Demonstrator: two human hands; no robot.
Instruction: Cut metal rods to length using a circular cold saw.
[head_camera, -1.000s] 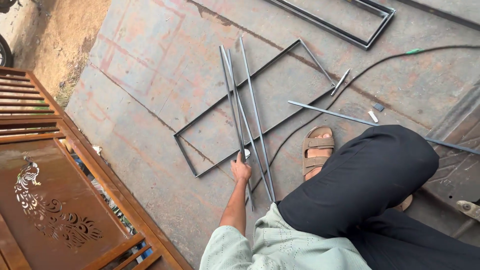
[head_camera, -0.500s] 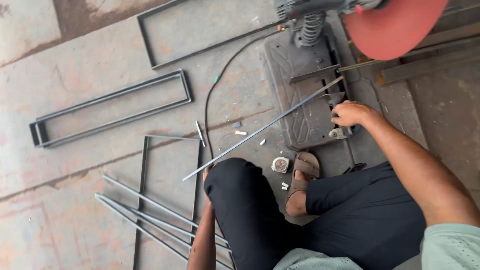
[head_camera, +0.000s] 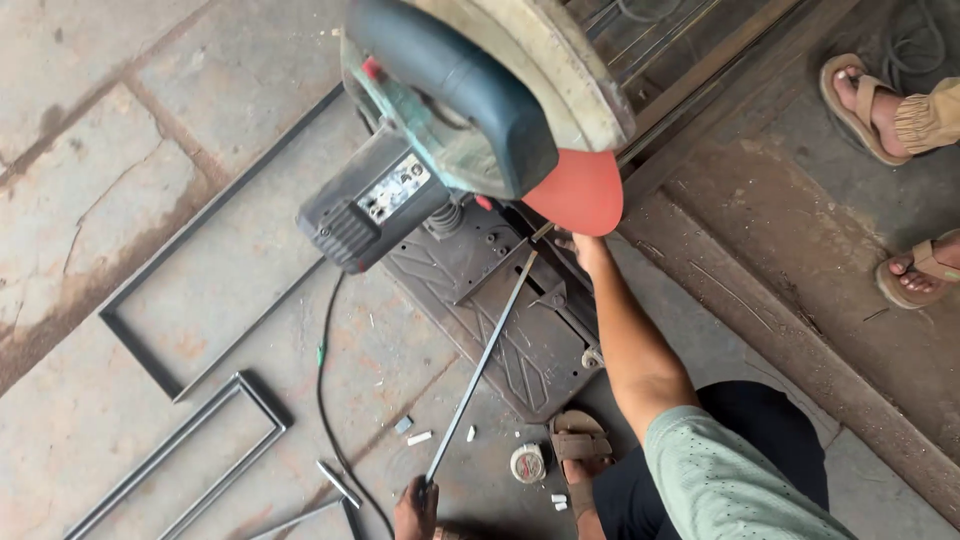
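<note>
The person is wearing a pale green short-sleeved shirt (head_camera: 735, 480), black trousers (head_camera: 770, 440) and a brown sandal (head_camera: 580, 445).

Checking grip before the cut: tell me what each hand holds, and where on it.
Left hand grips the thin metal rod at its near end. Right hand reaches the rod's far end under the chop saw; its grip there is hidden.

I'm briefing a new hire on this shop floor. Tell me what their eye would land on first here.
The chop saw with its red cutting disc fills the top centre. Below it a long thin metal rod lies slanted across the saw's base plate: the right hand is at its far end under the disc, and the left hand grips its near end at the bottom edge. Welded rectangular steel frames lie on the concrete at lower left.
</note>
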